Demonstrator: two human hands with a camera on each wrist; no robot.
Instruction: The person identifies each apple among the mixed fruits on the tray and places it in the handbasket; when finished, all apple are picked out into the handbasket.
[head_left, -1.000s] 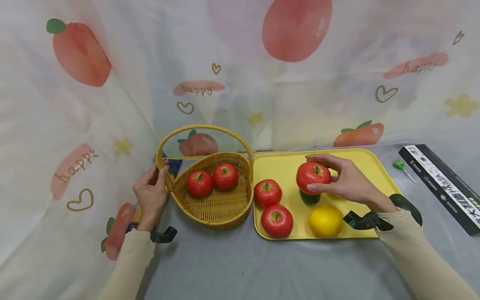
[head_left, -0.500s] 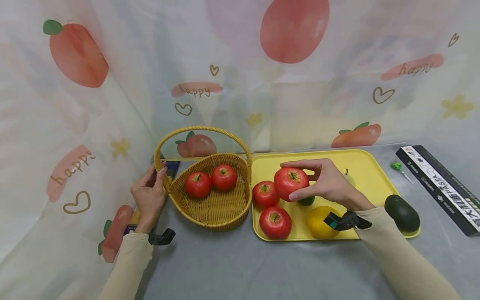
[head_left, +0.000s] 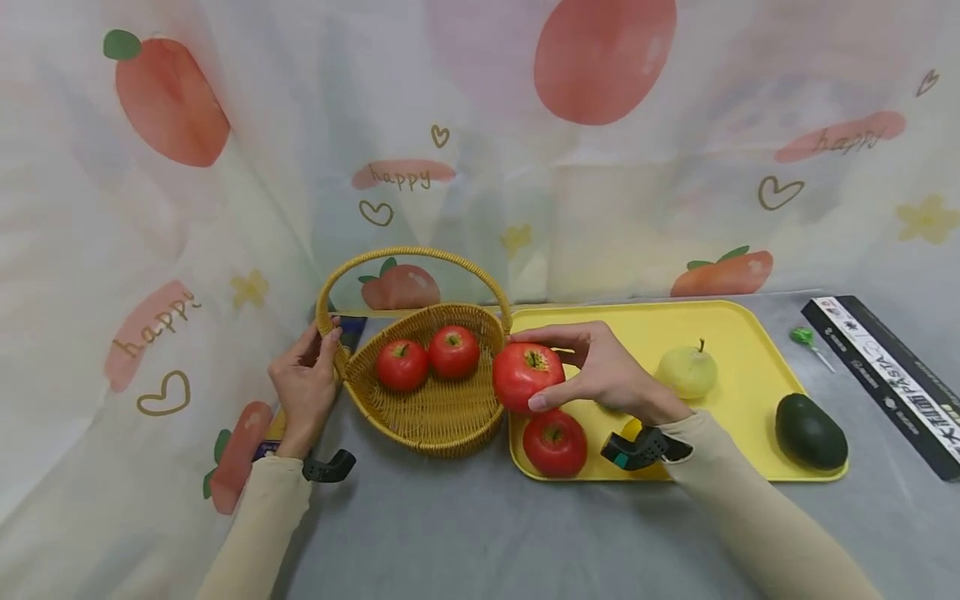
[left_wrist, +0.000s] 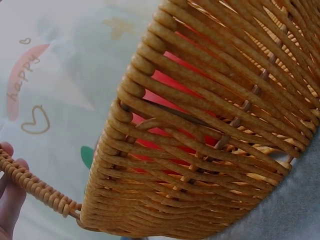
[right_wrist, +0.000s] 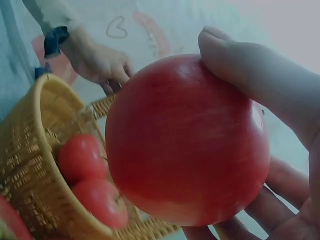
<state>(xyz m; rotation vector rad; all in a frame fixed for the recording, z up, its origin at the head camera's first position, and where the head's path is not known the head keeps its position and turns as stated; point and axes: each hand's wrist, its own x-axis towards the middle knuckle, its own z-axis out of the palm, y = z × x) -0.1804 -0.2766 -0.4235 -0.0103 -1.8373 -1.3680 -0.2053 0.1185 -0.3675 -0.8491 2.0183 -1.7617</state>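
My right hand (head_left: 542, 370) grips a red apple (head_left: 522, 379) in the air at the right rim of a woven basket (head_left: 442, 437). In the right wrist view the thumb (right_wrist: 250, 70) presses the apple (right_wrist: 185, 140) from above, with the basket (right_wrist: 30, 165) below it. Two red apples (head_left: 402, 365) (head_left: 453, 352) lie inside the basket. My left hand (head_left: 324, 342) holds the basket where the handle meets the left rim. The left wrist view shows its fingertips (left_wrist: 10, 190) behind the handle (left_wrist: 35, 185).
A yellow tray (head_left: 720, 321) right of the basket holds a red apple (head_left: 555, 442), a pale apple (head_left: 687, 370), an avocado (head_left: 810, 431) and a mostly hidden lemon (head_left: 632, 429). A black box (head_left: 885, 375) and a small green item (head_left: 802, 336) lie far right. Printed cloth hangs behind.
My right hand has carried the red apple leftward from above the tray to the basket's right rim, uncovering the pale apple. The left hand has stayed on the basket.
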